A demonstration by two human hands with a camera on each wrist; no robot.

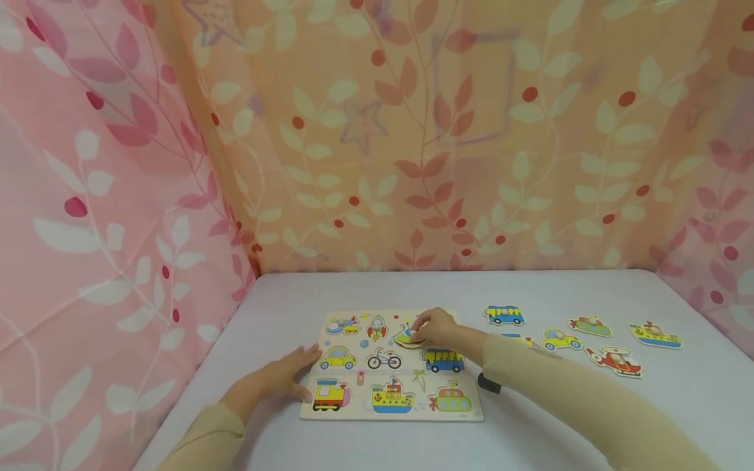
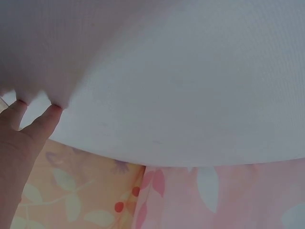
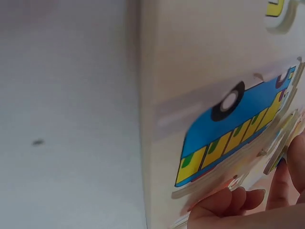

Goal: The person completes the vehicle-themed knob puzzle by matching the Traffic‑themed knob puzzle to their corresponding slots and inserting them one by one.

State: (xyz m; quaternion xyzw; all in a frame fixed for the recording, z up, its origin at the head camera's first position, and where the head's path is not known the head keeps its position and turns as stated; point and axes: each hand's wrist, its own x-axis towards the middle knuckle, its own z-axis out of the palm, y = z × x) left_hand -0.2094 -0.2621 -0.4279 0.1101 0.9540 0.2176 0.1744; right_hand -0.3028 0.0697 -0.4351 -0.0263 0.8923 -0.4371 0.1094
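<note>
A wooden puzzle board (image 1: 347,415) with printed vehicle shapes lies flat on the table. At its upper right my right hand (image 1: 438,329) pinches a green and yellow flying-saucer puzzle piece (image 1: 405,340) between thumb and fingers, close over the board. The right wrist view catches my right hand (image 3: 238,205) beside the blue bus (image 3: 224,131), with the held piece seen nearly edge-on. My left hand (image 1: 288,374) rests at the board's left edge, fingers extended and thumb apart. In the left wrist view, part of my left hand (image 2: 24,138) shows at the left border.
Right of the board lie loose pieces: a blue bus (image 1: 504,314), a yellow car (image 1: 561,339), a submarine (image 1: 591,325), a ship (image 1: 656,334) and a helicopter (image 1: 616,362). Another piece (image 1: 520,339) is partly hidden behind my right sleeve (image 1: 554,379). Patterned curtains (image 1: 377,163) enclose the table.
</note>
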